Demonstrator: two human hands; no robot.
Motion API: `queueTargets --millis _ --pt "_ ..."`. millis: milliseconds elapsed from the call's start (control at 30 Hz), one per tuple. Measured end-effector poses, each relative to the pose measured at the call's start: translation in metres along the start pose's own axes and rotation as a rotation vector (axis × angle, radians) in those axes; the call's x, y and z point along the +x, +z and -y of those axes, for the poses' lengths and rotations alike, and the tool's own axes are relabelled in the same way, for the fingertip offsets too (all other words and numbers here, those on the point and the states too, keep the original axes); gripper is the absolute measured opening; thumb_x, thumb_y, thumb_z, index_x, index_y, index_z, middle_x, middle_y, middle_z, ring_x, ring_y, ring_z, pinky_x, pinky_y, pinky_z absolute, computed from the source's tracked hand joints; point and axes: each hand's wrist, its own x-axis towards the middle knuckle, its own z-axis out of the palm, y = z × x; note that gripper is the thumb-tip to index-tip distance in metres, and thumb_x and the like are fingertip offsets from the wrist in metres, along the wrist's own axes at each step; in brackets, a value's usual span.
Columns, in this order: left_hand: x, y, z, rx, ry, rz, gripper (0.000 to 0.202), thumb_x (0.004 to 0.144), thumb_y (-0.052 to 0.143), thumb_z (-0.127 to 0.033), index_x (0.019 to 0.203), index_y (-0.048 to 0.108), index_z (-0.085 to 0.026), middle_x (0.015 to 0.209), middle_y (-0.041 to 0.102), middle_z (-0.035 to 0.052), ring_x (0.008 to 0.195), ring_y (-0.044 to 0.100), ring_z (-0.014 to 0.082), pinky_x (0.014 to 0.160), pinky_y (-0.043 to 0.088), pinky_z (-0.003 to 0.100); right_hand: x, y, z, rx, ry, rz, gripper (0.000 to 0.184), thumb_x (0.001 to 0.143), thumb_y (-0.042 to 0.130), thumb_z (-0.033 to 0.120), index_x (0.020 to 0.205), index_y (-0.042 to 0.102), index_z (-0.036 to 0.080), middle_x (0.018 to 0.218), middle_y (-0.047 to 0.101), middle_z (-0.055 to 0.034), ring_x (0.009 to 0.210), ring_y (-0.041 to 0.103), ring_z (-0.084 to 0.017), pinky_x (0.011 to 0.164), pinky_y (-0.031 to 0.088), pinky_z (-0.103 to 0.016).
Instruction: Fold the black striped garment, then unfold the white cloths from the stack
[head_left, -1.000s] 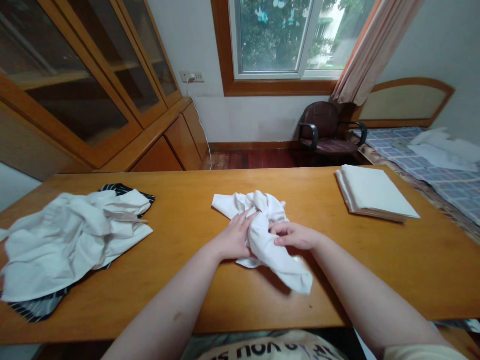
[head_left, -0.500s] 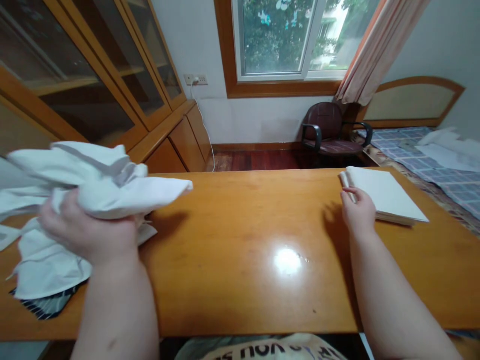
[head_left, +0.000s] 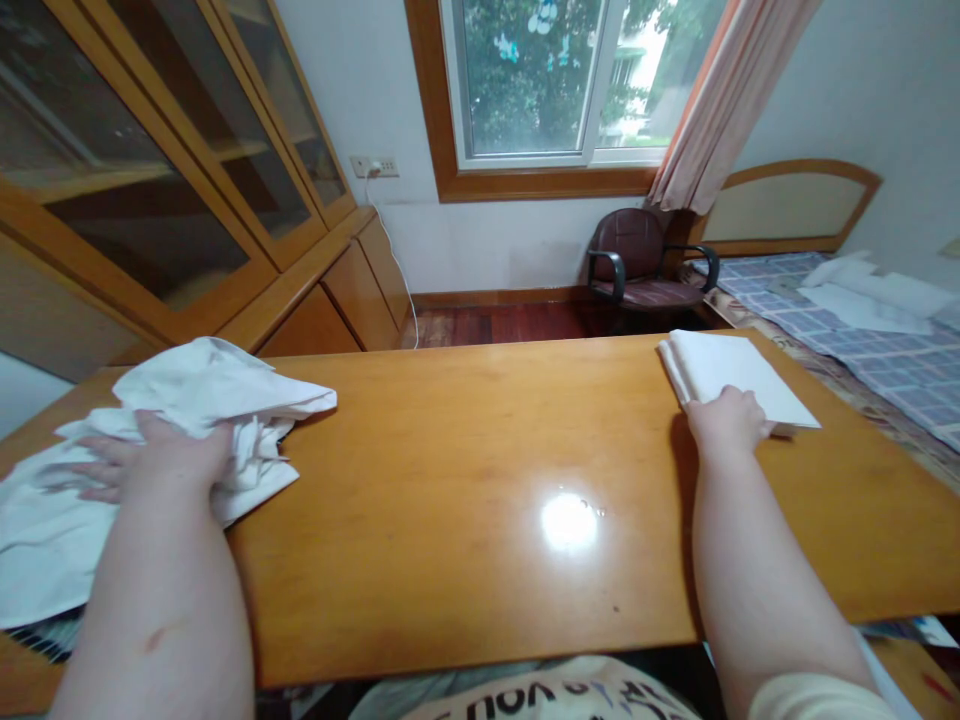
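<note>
On the left of the desk, a crumpled heap of white cloth [head_left: 206, 380] spreads out in loose folds. My left hand [head_left: 154, 455] lies on it with its fingers spread. A dark striped cloth [head_left: 49, 635] peeks out from beneath the heap at the near left. At the right lies a neat, flat stack of folded white cloth [head_left: 750, 370]. My right hand [head_left: 726, 418] is at its near edge, fingers curled against the fabric; the fingertips are partly hidden.
The wooden desk [head_left: 450, 480] stretches between both hands. Behind it stand a glass-door cabinet [head_left: 300, 250] at left and a dark red armchair [head_left: 637, 260]. A bed [head_left: 862, 310] with a checked sheet is at the right, beyond the desk's edge.
My left hand has come down and spread its fingers, and the white cloth it held up now lies on the desk. My right hand has shifted from the stack's left corner to its near edge.
</note>
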Motion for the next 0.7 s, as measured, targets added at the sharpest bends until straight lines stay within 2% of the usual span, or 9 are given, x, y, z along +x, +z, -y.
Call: queueTargets --millis 33,100,233,333,433,500,567,633,700 --pt "-0.014 -0.004 -0.005 0.012 -0.030 -0.075 0.100 0.061 0.065 -0.057 0.142 0.025 -0.016 0.153 0.000 0.0216 0.137 0.005 0.0450 0.102 0.008 0.066 0.001 -0.001 0.000 -0.006 0.030 0.008 0.051 0.069 0.060 0.037 0.111 0.059 0.008 0.110 0.057 -0.0244 0.102 0.053 -0.035 0.088 0.034 -0.050" --pt "-0.044 -0.010 -0.015 -0.075 0.034 -0.169 0.097 0.063 0.067 -0.053 0.142 0.026 -0.015 0.152 0.002 0.0219 0.138 0.007 0.0417 0.106 0.011 0.061 0.004 -0.002 -0.001 -0.003 0.071 0.028 0.047 0.070 0.060 0.033 0.110 0.060 0.008 0.103 0.060 -0.0240 0.098 0.056 -0.034 0.088 0.034 -0.048" --pt "-0.102 -0.009 -0.036 -0.352 0.262 -0.133 0.078 0.068 0.067 -0.039 0.135 0.039 -0.010 0.149 0.018 0.0236 0.138 0.016 0.0351 0.110 0.018 0.049 0.005 -0.002 -0.007 0.101 0.084 -0.030 0.038 0.078 0.048 0.023 0.110 0.062 0.010 0.093 0.065 -0.0182 0.095 0.058 -0.030 0.094 0.030 -0.047" --pt "-0.138 -0.003 -0.056 -0.494 0.459 0.003 0.055 0.078 0.057 -0.037 0.126 0.048 -0.014 0.142 0.036 0.0176 0.135 0.029 0.0267 0.111 0.022 0.044 0.000 -0.006 -0.009 0.377 0.020 -0.266 0.036 0.081 0.044 0.022 0.110 0.061 0.012 0.099 0.064 -0.0142 0.098 0.057 -0.026 0.093 0.035 -0.041" --pt "-0.168 0.004 -0.078 -0.539 0.613 0.232 0.046 0.081 0.053 -0.038 0.122 0.051 -0.017 0.141 0.039 0.0146 0.133 0.034 0.0239 0.111 0.024 0.042 -0.010 -0.019 -0.002 0.743 -0.084 -0.565 0.031 0.082 0.047 0.027 0.109 0.057 0.014 0.108 0.059 -0.0130 0.101 0.055 -0.023 0.091 0.040 -0.036" --pt "-0.186 0.009 -0.092 -0.558 0.678 0.399 0.045 0.081 0.053 -0.038 0.122 0.051 -0.019 0.142 0.038 0.0137 0.134 0.033 0.0240 0.111 0.023 0.043 -0.022 -0.029 0.011 1.015 -0.129 -0.689 0.030 0.080 0.052 0.029 0.106 0.053 0.015 0.109 0.056 -0.0118 0.103 0.054 -0.021 0.093 0.040 -0.035" --pt "-0.205 0.016 -0.103 -0.619 0.700 0.577 0.050 0.080 0.056 -0.038 0.126 0.049 -0.020 0.143 0.036 0.0133 0.135 0.030 0.0249 0.112 0.021 0.044 -0.040 -0.036 0.030 1.350 -0.129 -0.586 0.033 0.078 0.055 0.032 0.107 0.048 0.017 0.106 0.055 -0.0085 0.098 0.056 -0.019 0.089 0.043 -0.036" --pt "-0.224 0.025 -0.112 -0.748 0.680 0.814 0.061 0.079 0.058 -0.039 0.134 0.040 -0.021 0.146 0.032 0.0134 0.135 0.031 0.0264 0.111 0.024 0.045 -0.063 -0.036 0.051 1.624 -0.086 -0.216 0.038 0.077 0.056 0.038 0.109 0.044 0.020 0.096 0.058 -0.0037 0.085 0.060 -0.016 0.078 0.048 -0.034" --pt "-0.244 0.037 -0.117 -0.954 0.617 1.072 0.073 0.079 0.059 -0.040 0.142 0.026 -0.024 0.149 0.026 0.0139 0.132 0.037 0.0281 0.107 0.032 0.045 -0.090 -0.030 0.069 1.650 -0.032 0.211 0.043 0.073 0.059 0.044 0.106 0.046 0.020 0.083 0.059 -0.0002 0.071 0.059 -0.015 0.066 0.049 -0.030"
